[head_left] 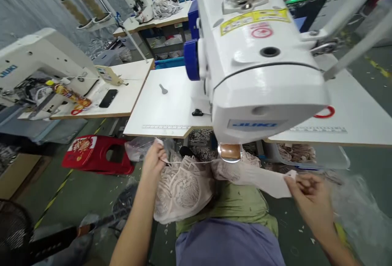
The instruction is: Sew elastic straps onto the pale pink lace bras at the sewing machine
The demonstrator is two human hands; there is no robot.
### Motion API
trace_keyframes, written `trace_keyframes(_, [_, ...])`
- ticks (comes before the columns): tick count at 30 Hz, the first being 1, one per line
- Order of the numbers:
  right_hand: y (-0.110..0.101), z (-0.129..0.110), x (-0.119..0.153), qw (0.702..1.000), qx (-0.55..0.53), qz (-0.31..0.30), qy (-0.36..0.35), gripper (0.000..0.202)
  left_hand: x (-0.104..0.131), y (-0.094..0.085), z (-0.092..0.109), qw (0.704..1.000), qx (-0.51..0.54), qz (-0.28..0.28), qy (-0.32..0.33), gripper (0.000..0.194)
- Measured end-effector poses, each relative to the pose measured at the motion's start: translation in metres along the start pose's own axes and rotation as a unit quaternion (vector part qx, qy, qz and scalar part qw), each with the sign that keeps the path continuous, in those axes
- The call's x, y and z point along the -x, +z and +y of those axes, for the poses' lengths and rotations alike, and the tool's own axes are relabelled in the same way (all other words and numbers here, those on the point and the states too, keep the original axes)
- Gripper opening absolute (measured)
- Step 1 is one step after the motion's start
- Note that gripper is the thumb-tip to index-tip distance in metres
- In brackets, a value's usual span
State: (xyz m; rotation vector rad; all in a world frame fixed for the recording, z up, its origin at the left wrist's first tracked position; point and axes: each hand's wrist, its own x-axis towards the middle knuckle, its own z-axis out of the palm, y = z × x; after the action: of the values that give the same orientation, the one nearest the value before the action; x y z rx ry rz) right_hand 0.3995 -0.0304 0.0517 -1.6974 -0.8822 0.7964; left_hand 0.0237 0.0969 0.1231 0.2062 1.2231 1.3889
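Observation:
A pale pink lace bra [186,188] hangs over the lap, below the head of a white sewing machine [263,90]. My left hand [154,158] is closed on a thin strap end at the bra's left side, just in front of the table edge. On the right, my right hand [309,192] pinches the end of the bra's wide band [269,180], which is stretched out sideways. Part of the bra passes beneath the machine's front end, where a brown and silver piece [230,152] hides some of it.
The white table [165,107] has a ruler along its front edge. A red stool [98,154] stands on the floor at left, with a black fan [18,225] nearer. At right is a clear bin [333,158].

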Motion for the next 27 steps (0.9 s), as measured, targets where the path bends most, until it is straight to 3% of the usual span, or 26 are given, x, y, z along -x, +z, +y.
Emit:
trace_keyframes(2, [0.013,-0.006,0.007,0.992,0.058,-0.105,-0.024,0.035,0.009,0.009,-0.025,0.998,-0.050,-0.025,-0.022,0.035])
trace_keyframes(4, [0.029,-0.019,0.012,0.964,0.101,-0.241,-0.043,0.033,0.028,0.022,-0.048,0.991,-0.096,-0.073,-0.053,0.042])
trace_keyframes(7, [0.053,-0.040,0.014,0.924,0.071,-0.375,-0.036,0.040,0.063,0.038,-0.074,0.973,-0.157,-0.153,-0.076,0.049])
trace_keyframes(9, [0.065,-0.051,0.011,0.906,0.003,-0.423,-0.020,0.052,0.082,0.042,-0.085,0.946,-0.244,-0.212,-0.028,0.044])
trace_keyframes(11, [0.071,-0.060,0.008,0.889,-0.044,-0.456,-0.006,0.061,0.093,0.041,-0.094,0.899,-0.344,-0.265,0.051,0.035])
trace_keyframes(15, [0.068,-0.072,0.001,0.865,0.004,-0.501,0.020,0.046,0.094,0.037,-0.102,0.817,-0.462,-0.314,0.140,0.017])
trace_keyframes(20, [0.059,-0.068,-0.006,0.855,0.018,-0.517,0.032,0.025,0.080,0.034,-0.097,0.737,-0.548,-0.333,0.213,0.014])
trace_keyframes(22, [0.061,-0.058,-0.006,0.884,-0.001,-0.464,0.051,0.029,0.075,0.027,-0.100,0.745,-0.537,-0.268,0.291,0.019])
trace_keyframes(23, [0.064,-0.053,-0.004,0.908,-0.024,-0.414,0.064,0.031,0.073,0.022,-0.104,0.766,-0.515,-0.231,0.307,0.022])
trace_keyframes(24, [0.068,-0.048,-0.001,0.930,-0.053,-0.356,0.074,0.034,0.071,0.016,-0.112,0.801,-0.480,-0.214,0.288,0.025])
trace_keyframes(25, [0.073,-0.043,0.004,0.947,-0.084,-0.299,0.081,0.036,0.071,0.010,-0.123,0.838,-0.443,-0.232,0.218,0.028])
trace_keyframes(26, [0.078,-0.040,0.010,0.958,-0.112,-0.251,0.081,0.037,0.071,0.004,-0.135,0.863,-0.394,-0.298,0.102,0.032])
trace_keyframes(27, [0.084,-0.037,0.017,0.964,-0.131,-0.220,0.074,0.038,0.071,-0.002,-0.149,0.865,-0.332,-0.374,-0.029,0.039])
